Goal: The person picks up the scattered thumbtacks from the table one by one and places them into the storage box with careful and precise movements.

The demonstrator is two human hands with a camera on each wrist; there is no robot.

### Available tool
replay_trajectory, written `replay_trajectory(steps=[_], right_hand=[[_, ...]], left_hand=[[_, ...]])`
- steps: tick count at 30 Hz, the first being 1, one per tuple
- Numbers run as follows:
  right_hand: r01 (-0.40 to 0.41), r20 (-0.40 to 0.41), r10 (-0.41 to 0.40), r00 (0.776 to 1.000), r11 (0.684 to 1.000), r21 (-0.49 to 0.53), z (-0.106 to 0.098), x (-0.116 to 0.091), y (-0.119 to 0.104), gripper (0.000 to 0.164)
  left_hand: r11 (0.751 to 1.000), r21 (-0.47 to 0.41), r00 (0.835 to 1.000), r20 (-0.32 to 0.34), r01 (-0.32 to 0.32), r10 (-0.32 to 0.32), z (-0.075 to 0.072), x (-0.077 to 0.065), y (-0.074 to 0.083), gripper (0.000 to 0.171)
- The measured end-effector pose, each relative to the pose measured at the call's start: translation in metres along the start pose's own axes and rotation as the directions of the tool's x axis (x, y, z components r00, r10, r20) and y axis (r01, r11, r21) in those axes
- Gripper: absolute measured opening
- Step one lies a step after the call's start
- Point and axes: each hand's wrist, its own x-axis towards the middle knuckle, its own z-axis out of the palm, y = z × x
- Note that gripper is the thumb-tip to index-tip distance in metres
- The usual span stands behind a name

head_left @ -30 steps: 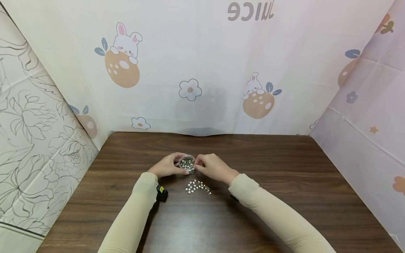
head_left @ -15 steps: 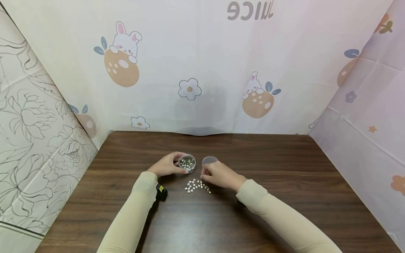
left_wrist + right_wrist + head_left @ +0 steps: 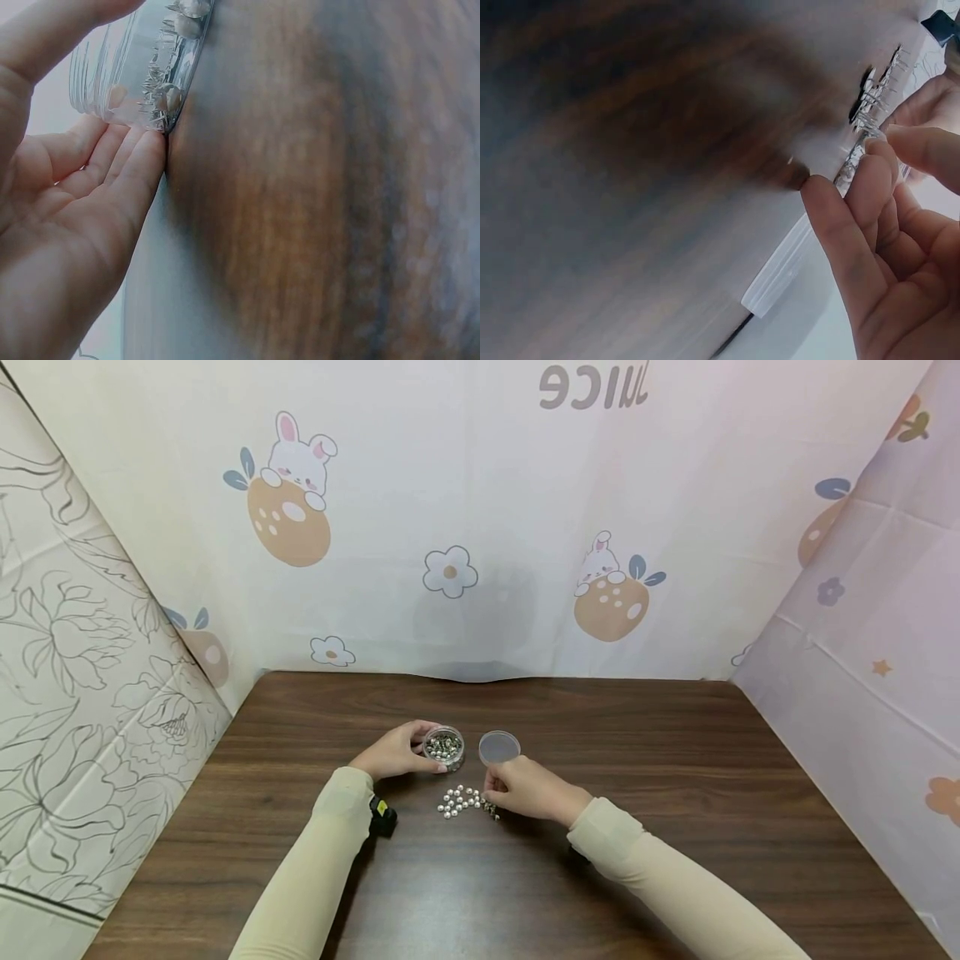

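Note:
My left hand (image 3: 396,752) holds a small clear round jar (image 3: 454,765), its thumb and fingers curled round the sides. Inside the open jar lie many silver thumbtacks (image 3: 442,746), their points showing through the wall in the left wrist view. In front of the jar, loose thumbtacks (image 3: 454,799) with round silver heads are spread on the table. My right hand (image 3: 525,787) is at the right end of this group, thumb and index finger pinching at a thumbtack (image 3: 868,129). The hand partly covers the tacks there in the head view.
A clear round lid (image 3: 498,747) lies flat on the dark wooden table (image 3: 637,860), just behind the right hand. A black wrist camera (image 3: 383,818) sits at the left wrist. Patterned cloth (image 3: 375,527) hangs behind the table and at both sides.
My right hand has moved from the jar's rim rightward and toward the person, down to the loose thumbtacks, uncovering the lid. The left hand and jar stay in place.

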Motion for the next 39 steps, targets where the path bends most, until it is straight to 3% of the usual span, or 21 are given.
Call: replay_trajectory(steps=[4, 16, 26, 34, 39], right_hand=[[0.001, -0.005, -0.001, 1.0, 1.0, -0.015, 0.002, -0.002, 0.0, 0.009], [0.038, -0.03, -0.04, 0.999, 0.996, -0.086, 0.006, -0.002, 0.001, 0.013], [0.037, -0.044, -0.042, 0.998, 0.993, -0.111, 0.007, -0.002, 0.001, 0.014], [0.034, -0.049, -0.04, 0.998, 0.992, -0.119, 0.007, -0.002, 0.001, 0.013], [0.02, -0.047, -0.026, 0.999, 0.992, -0.123, 0.006, -0.002, 0.0, 0.014]], left_hand=[[1.0, -0.004, 1.0, -0.025, 0.014, -0.014, 0.002, 0.009, -0.017, 0.075], [0.998, 0.041, 0.997, -0.057, 0.046, -0.043, 0.004, 0.01, -0.02, 0.073], [1.0, 0.001, 1.0, -0.019, 0.005, -0.005, 0.001, -0.004, 0.008, 0.071], [0.999, 0.023, 0.998, -0.05, 0.031, -0.03, 0.004, 0.008, -0.015, 0.073], [0.999, 0.024, 0.998, -0.052, 0.026, -0.025, 0.004, 0.011, -0.021, 0.073]])
